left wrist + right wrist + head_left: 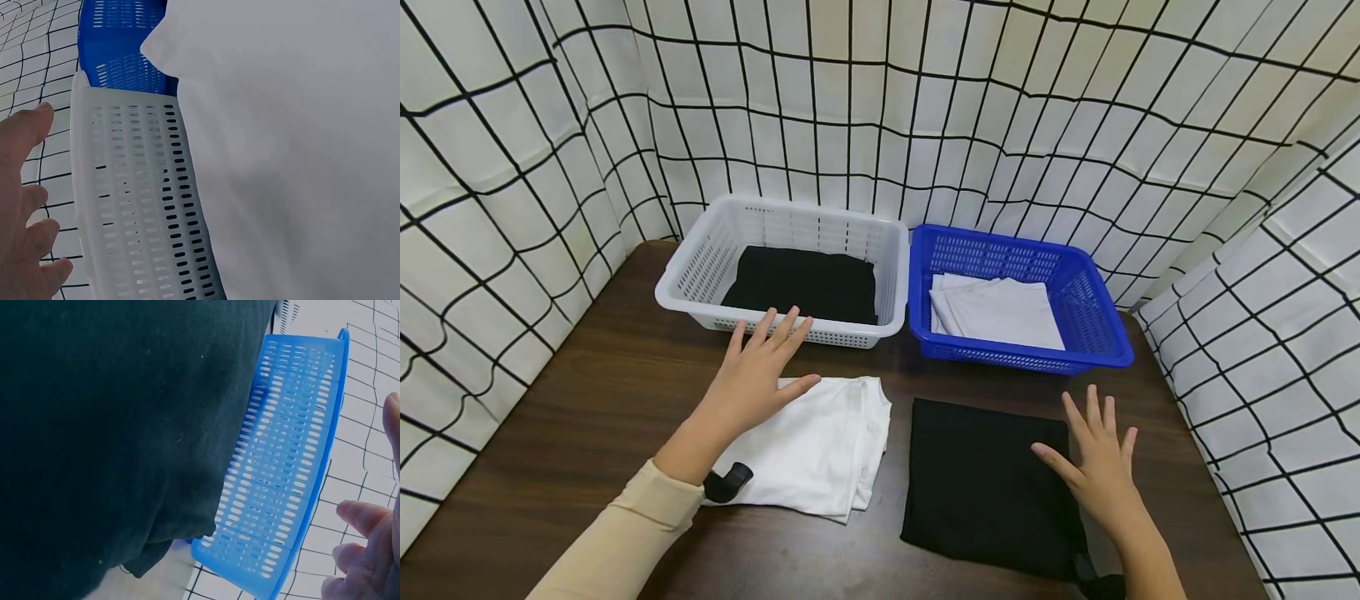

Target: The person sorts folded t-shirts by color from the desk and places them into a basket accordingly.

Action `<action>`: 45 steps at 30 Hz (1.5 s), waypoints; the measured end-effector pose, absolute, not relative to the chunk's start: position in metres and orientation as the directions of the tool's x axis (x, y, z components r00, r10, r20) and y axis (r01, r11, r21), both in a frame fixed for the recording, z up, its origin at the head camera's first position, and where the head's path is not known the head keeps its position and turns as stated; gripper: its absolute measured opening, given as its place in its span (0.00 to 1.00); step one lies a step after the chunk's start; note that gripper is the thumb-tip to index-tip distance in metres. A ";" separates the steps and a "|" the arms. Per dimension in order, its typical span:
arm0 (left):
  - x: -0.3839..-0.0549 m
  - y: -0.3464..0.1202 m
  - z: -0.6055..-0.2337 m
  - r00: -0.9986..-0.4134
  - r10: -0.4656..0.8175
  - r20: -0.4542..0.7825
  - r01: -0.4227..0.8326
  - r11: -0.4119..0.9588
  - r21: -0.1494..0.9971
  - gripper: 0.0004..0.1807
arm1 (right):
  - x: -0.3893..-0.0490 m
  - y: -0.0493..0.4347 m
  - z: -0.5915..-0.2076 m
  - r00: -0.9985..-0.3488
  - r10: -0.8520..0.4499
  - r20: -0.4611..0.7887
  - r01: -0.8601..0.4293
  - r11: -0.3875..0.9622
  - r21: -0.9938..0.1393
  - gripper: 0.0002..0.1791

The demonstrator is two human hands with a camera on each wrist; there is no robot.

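My left hand [758,379], fingers spread and straight, is over the far-left part of a folded white cloth [820,450] and near the white basket's front. Spread fingers also mark my right hand [1097,462], over the right side of a folded black cloth [985,483]. Neither hand holds anything. In the left wrist view the white cloth [287,150] fills the right side, and the left hand [28,206] is at the left edge. The black cloth [119,437] covers much of the right wrist view, with the right hand [369,544] at its right edge.
Behind the cloths stand a white basket [700,304] holding folded black cloth [805,283] and a blue basket [1093,308] holding folded white cloth [1000,308]. A dark wooden table [587,400] bears everything. White curtains with a black grid [865,92] enclose its back and sides.
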State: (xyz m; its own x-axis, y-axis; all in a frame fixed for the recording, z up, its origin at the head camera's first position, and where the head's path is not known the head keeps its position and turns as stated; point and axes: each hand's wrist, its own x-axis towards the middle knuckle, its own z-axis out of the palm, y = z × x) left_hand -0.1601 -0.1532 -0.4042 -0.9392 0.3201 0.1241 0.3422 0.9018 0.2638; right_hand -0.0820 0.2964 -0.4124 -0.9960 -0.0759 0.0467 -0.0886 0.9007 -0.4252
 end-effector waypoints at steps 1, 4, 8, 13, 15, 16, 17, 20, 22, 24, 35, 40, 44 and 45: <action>-0.160 -0.153 -0.405 -0.939 0.321 0.125 0.343 0.902 0.263 0.46 | -0.082 0.296 -0.413 -0.996 -0.077 0.046 -0.089 0.901 -0.424 0.49; -0.159 -0.151 -0.406 -0.937 0.326 0.126 0.349 0.901 0.259 0.46 | -0.083 0.294 -0.413 -0.996 -0.082 0.035 -0.089 0.899 -0.429 0.49; -0.159 -0.151 -0.407 -0.936 0.327 0.132 0.351 0.902 0.253 0.46 | -0.083 0.291 -0.415 -0.996 -0.089 0.023 -0.090 0.895 -0.437 0.49; -0.159 -0.147 -0.410 -0.933 0.333 0.134 0.357 0.899 0.255 0.46 | -0.082 0.288 -0.416 -0.995 -0.096 0.024 -0.097 0.895 -0.434 0.49; -0.158 -0.145 -0.410 -0.930 0.342 0.137 0.367 0.895 0.253 0.46 | -0.082 0.287 -0.416 -0.994 -0.101 0.028 -0.103 0.895 -0.433 0.49; -0.158 -0.144 -0.411 -0.927 0.348 0.137 0.372 0.893 0.252 0.46 | -0.082 0.287 -0.416 -0.994 -0.103 0.031 -0.106 0.895 -0.434 0.49; -0.157 -0.143 -0.411 -0.925 0.353 0.138 0.377 0.892 0.249 0.46 | -0.083 0.286 -0.417 -0.994 -0.105 0.032 -0.108 0.895 -0.433 0.49; -0.155 -0.139 -0.412 -0.920 0.364 0.142 0.389 0.891 0.236 0.45 | -0.083 0.284 -0.418 -0.993 -0.110 0.032 -0.113 0.894 -0.433 0.49; -0.155 -0.137 -0.413 -0.917 0.371 0.144 0.396 0.889 0.231 0.45 | -0.083 0.282 -0.419 -0.993 -0.115 0.030 -0.117 0.893 -0.434 0.49; -0.154 -0.134 -0.414 -0.914 0.376 0.151 0.402 0.887 0.227 0.45 | -0.082 0.280 -0.419 -0.992 -0.126 0.029 -0.126 0.890 -0.439 0.49; -0.153 -0.116 -0.417 -0.902 0.403 0.153 0.430 0.869 0.246 0.45 | -0.081 0.270 -0.420 -0.988 -0.151 0.018 -0.142 0.878 -0.456 0.48; -0.153 -0.107 -0.417 -0.891 0.419 0.174 0.451 0.859 0.243 0.44 | -0.080 0.268 -0.420 -0.988 -0.155 0.008 -0.141 0.876 -0.462 0.48; -0.152 -0.102 -0.419 -0.883 0.432 0.183 0.466 0.852 0.238 0.44 | -0.079 0.268 -0.420 -0.988 -0.156 0.007 -0.142 0.875 -0.463 0.48; -0.152 -0.101 -0.419 -0.881 0.435 0.186 0.470 0.850 0.237 0.44 | -0.079 0.267 -0.420 -0.988 -0.157 0.008 -0.143 0.875 -0.463 0.48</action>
